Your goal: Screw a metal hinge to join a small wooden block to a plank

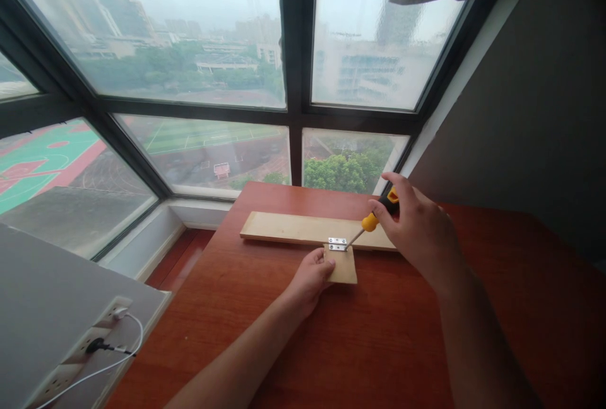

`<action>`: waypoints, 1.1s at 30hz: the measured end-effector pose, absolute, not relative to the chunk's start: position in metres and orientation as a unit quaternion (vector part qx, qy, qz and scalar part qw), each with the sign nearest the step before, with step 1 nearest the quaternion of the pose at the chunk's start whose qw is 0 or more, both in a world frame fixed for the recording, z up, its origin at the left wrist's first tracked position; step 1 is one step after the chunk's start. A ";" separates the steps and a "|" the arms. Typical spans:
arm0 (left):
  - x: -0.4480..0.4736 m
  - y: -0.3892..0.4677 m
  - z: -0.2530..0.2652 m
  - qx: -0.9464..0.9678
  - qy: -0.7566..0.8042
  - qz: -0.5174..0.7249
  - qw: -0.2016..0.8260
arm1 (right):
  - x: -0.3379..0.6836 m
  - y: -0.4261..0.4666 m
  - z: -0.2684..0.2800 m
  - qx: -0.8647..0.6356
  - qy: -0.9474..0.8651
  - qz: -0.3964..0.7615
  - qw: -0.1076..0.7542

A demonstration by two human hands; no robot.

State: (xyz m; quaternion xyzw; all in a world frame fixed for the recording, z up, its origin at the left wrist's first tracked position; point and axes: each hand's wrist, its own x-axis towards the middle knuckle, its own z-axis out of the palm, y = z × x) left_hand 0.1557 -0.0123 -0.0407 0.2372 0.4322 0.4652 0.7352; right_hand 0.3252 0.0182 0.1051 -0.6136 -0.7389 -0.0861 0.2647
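My left hand point(311, 278) grips the left side of a small square wooden board point(344, 268), thumb on top and fingers beneath. A silver hinge point(338, 244) lies across the joint between this piece and a long pale wooden plank point(284, 227) behind it. In my right hand point(421, 226) is a yellow-and-black screwdriver point(372, 221), held by its handle and slanting down to the left. Its tip meets the right end of the hinge's near leaf. The plank's right end is hidden behind my right hand.
The reddish-brown table point(227, 333) carries the wood. Large dark-framed windows point(189, 30) stand behind it. At lower left, a low wall point(42, 283) holds power sockets with a black plug point(97, 345) and a white cable point(141, 333). A grey wall point(530, 112) rises at right.
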 end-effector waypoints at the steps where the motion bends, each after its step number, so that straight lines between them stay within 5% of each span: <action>1: 0.156 -0.013 -0.040 0.239 0.432 0.465 0.735 | 0.324 0.018 0.105 -0.629 -0.727 -0.105 0.255; 15: 0.156 -0.013 -0.038 0.238 0.435 0.464 0.734 | 0.323 0.019 0.107 -0.676 -0.694 -0.130 0.211; 23: 0.155 -0.014 -0.036 0.239 0.436 0.460 0.735 | 0.331 0.018 0.110 -0.590 -0.761 0.013 0.268; 29: 0.155 -0.013 -0.038 0.241 0.441 0.457 0.734 | 0.330 0.019 0.109 -0.658 -0.713 -0.103 0.220; 33: 0.155 -0.012 -0.040 0.243 0.442 0.456 0.733 | 0.330 0.020 0.109 -0.637 -0.726 -0.048 0.254</action>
